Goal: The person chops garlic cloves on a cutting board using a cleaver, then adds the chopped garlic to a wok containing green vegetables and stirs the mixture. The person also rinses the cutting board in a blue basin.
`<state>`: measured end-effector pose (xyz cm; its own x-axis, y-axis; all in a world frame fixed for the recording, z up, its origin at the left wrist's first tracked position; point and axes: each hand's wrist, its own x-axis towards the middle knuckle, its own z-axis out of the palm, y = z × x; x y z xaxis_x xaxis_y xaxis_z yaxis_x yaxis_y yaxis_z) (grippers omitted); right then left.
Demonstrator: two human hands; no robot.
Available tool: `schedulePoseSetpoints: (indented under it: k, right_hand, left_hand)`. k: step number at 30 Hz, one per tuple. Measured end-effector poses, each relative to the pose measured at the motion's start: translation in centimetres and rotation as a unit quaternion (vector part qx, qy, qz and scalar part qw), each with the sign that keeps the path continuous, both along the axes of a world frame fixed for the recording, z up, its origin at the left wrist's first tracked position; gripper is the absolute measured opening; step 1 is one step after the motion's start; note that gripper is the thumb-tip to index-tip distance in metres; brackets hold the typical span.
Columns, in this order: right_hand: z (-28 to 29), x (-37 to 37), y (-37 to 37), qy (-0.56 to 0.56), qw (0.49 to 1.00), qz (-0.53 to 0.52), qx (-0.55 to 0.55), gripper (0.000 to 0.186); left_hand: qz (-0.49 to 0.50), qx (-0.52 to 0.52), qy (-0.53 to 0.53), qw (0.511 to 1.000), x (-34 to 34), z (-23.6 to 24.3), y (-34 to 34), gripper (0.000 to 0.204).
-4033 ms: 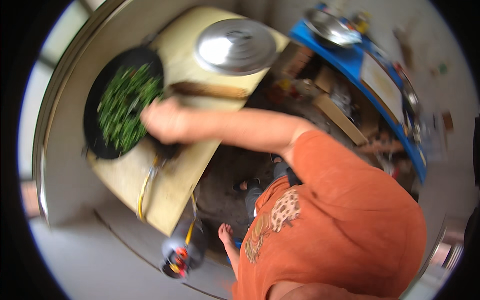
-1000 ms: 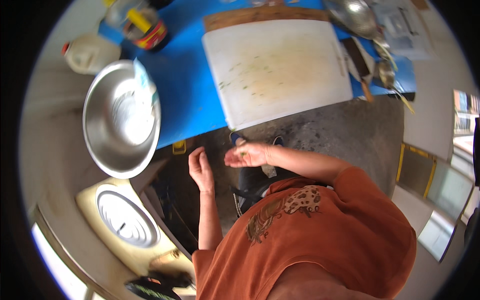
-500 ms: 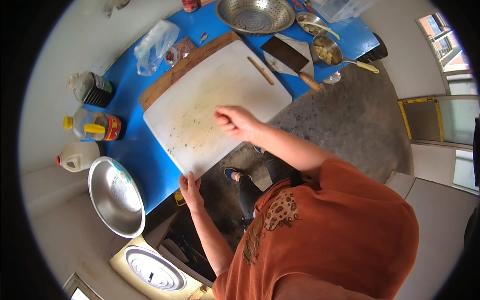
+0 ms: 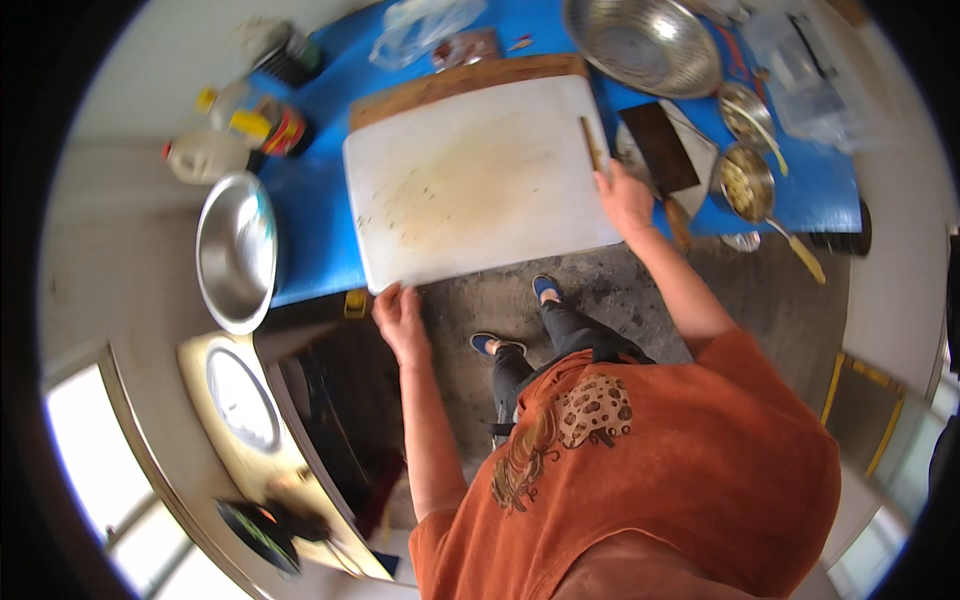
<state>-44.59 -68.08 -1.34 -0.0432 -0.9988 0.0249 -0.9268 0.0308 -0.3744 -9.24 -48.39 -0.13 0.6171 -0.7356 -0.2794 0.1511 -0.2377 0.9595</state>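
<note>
A white cutting board [image 4: 470, 180], stained and scattered with small green bits, lies over a wooden board [image 4: 440, 85] on the blue table [image 4: 315, 220]. My left hand [image 4: 398, 315] has its fingers closed on the white board's near left corner. My right hand [image 4: 625, 200] grips the board's right edge, below the slot handle. Just right of it, a dark cleaver [image 4: 655, 145] with a wooden handle rests on a pale sheet. A steel basin [image 4: 235, 250] sits at the table's left end.
Around lie plastic jugs [image 4: 210, 155], a bag [image 4: 420, 25], a colander [image 4: 640, 40], bowls [image 4: 740, 110] and a pot of pale pieces [image 4: 745, 185]. At lower left stand a counter with a lid [image 4: 240, 395] and a wok of greens [image 4: 255, 540].
Since half a second ago, my right hand has moved from above the board to its right edge. The view has turned, and my left hand stays at the near left corner.
</note>
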Motion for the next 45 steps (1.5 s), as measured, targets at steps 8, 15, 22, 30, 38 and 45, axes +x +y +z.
schedulePoseSetpoints:
  k: [8,15,22,30,38,45]
  right_hand:
    - [-2.4,-3.7,-1.5,-0.067,0.997,0.027,0.010,0.035]
    - [-0.3,-4.2,-0.6,0.011,0.996,0.076,0.053,0.029]
    - [-0.5,-10.4,7.3,-0.222,0.924,0.032,0.311,0.014]
    - [2.0,-10.7,18.6,-0.276,0.858,0.226,0.369,0.006]
    - [3.1,-8.1,22.1,-0.265,0.702,0.464,0.471,0.012]
    - [5.4,3.8,45.3,-0.056,0.603,0.620,0.499,0.011]
  left_hand:
    - [0.230,-0.034,0.102,0.967,-1.2,-1.8,-3.9,0.032]
    - [0.331,-0.014,0.127,0.935,-0.5,-3.6,-2.9,0.028]
    - [0.231,-0.238,0.377,0.865,-8.8,-5.5,12.8,0.032]
    - [0.278,-0.452,0.359,0.768,-19.3,-2.5,27.4,0.056]
    - [0.480,-0.444,0.221,0.724,-36.5,1.3,41.1,0.059]
    - [0.652,-0.529,0.273,0.470,-47.1,-4.7,56.3,0.050]
